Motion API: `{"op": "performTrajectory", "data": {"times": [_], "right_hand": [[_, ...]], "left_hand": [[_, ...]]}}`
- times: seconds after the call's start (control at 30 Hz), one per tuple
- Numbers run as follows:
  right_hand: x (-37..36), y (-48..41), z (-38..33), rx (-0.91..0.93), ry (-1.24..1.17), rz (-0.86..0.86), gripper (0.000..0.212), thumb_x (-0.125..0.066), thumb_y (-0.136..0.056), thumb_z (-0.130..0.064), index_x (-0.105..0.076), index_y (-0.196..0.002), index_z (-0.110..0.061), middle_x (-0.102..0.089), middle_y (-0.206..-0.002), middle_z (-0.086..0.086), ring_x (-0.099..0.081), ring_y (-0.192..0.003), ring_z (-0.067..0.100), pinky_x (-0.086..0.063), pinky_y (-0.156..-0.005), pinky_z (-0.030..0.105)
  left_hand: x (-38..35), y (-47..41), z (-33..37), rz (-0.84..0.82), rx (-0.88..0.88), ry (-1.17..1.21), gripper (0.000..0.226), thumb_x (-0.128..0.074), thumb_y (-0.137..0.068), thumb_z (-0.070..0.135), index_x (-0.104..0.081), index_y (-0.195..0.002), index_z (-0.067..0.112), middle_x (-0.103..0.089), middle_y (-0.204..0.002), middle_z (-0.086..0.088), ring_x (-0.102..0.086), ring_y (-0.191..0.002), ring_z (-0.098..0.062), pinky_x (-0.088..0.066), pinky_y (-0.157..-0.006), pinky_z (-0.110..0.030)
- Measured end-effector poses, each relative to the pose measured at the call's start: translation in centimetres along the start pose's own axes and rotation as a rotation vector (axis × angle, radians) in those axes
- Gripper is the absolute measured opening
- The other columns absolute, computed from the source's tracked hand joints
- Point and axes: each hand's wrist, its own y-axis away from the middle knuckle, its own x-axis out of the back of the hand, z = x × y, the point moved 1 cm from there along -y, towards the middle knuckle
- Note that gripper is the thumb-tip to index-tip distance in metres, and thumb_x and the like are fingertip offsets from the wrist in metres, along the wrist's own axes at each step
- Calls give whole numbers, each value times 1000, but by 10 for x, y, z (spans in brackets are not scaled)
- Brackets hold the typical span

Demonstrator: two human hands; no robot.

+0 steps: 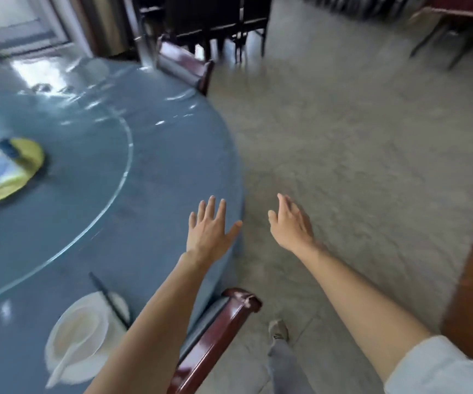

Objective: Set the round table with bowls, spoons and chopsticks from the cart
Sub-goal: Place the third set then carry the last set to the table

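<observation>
Hands: left hand (211,227) and right hand (292,223) both spread flat, grasping nothing
Place setting: white ceramic bowl (80,336) with white spoon (67,362) inside; dark chopsticks (108,300) beside; on round blue-clothed table (150,177)

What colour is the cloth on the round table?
Blue-grey, under a clear glossy cover; the tablecloth shows in the head view.

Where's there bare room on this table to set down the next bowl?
The blue band of table between the glass turntable and the table's edge is bare, from the left hand round to the far chair. Crowded by the near chair: bowl, spoon and chopsticks already sit there.
</observation>
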Motion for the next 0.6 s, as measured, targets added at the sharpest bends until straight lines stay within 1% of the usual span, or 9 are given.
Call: {"op": "performTrajectory", "data": {"times": [0.03,0.1,0.23,0.3,0.33,0.43,0.5,0.6], "right_hand": [[10,-14,24,-31,39,9,62,-46,-105,-38,-32,-156,-6,-34,-162,22,-36,-147,37,-32,-117,45],[28,-47,71,-87,108,13,74,-41,-103,-54,-23,-161,-12,-18,-169,20,-23,-154,37,-25,-122,50],[61,-123,157,-114,167,-38,92,-31,-95,-75,-6,-164,-21,4,-171,18,-3,-157,38,-11,-123,60],[79,-160,191,-121,173,-93,100,-23,-89,-85,3,-164,-24,14,-170,19,8,-157,39,-4,-122,63],[88,-179,206,-114,178,-93,104,-20,-85,-88,6,-164,-25,17,-169,20,12,-157,39,-2,-122,64],[114,-243,238,-73,199,-56,109,-10,-77,-94,15,-161,-29,24,-167,22,16,-156,40,0,-122,66],[127,-286,251,-37,208,-1,108,-12,-78,-94,18,-160,-32,28,-165,22,15,-156,41,1,-121,67],[137,-354,263,-9,217,59,104,-15,-81,-90,16,-161,-32,27,-165,23,9,-156,42,0,-121,67]], "left_hand": [[-4,-22,23,-12,-38,-25,79,-31,-101,66,-13,-163,21,-6,-172,-7,-3,-159,-30,-9,-126,-51],[-13,-67,67,-31,-84,-64,81,-28,-100,68,-8,-164,22,-2,-173,-5,1,-159,-28,-6,-126,-52],[-36,-152,140,-73,-79,-127,86,-22,-97,73,1,-163,24,10,-173,-1,11,-159,-26,-1,-126,-57],[-40,-188,167,-95,-51,-158,89,-19,-95,77,7,-163,25,16,-172,-1,17,-158,-26,3,-125,-59],[-39,-205,177,-85,-34,-164,91,-16,-93,78,11,-162,25,20,-171,-1,20,-157,-27,6,-125,-60],[-27,-260,204,-30,8,-198,95,-11,-90,82,19,-160,25,31,-167,-3,28,-154,-29,12,-121,-62],[-18,-298,218,23,16,-235,95,-10,-90,82,22,-159,25,35,-165,-5,30,-153,-30,13,-121,-63],[-12,-364,230,103,19,-258,94,-10,-91,81,26,-158,25,34,-166,-7,27,-154,-31,11,-122,-65]]}}
